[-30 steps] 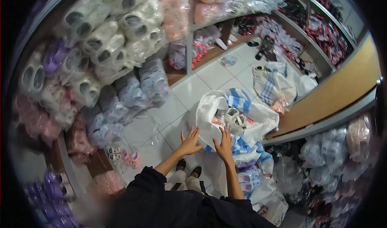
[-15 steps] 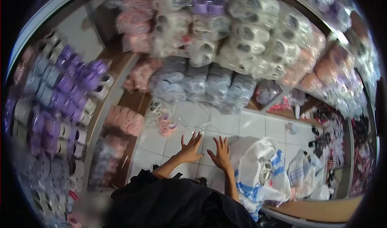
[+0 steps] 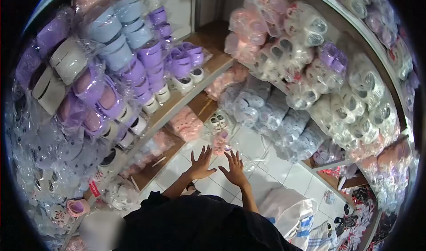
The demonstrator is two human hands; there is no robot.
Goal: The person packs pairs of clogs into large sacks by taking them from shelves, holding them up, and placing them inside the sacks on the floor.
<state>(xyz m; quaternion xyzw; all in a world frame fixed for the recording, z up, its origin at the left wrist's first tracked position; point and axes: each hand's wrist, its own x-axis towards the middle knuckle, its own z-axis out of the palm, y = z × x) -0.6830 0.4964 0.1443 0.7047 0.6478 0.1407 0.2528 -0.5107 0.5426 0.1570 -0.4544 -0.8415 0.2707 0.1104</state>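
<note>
My left hand (image 3: 200,164) is held out over the tiled floor, palm down, fingers spread, with nothing in it. Beside it, my right hand (image 3: 234,169) is likewise empty with its fingers apart. Just beyond the fingertips, a pair of pink clogs (image 3: 220,143) lies on the floor. Behind that pair sits a pair of white clogs with dark spots (image 3: 218,122). To the left, a bagged stack of pink clogs (image 3: 185,123) rests on the low shelf. Neither hand appears to touch any of these.
Purple clogs (image 3: 148,64) and light blue clogs (image 3: 106,33) in clear plastic fill the left shelf (image 3: 195,89). Bagged white clogs (image 3: 355,104) crowd the right shelf, above bagged grey-blue clogs (image 3: 284,117). A large white sack (image 3: 288,204) stands at my right.
My view has turned left, so the left shelf looks nearer and the white sack sits lower in view. Both hands stay spread and empty, now in front of the pink pair.
</note>
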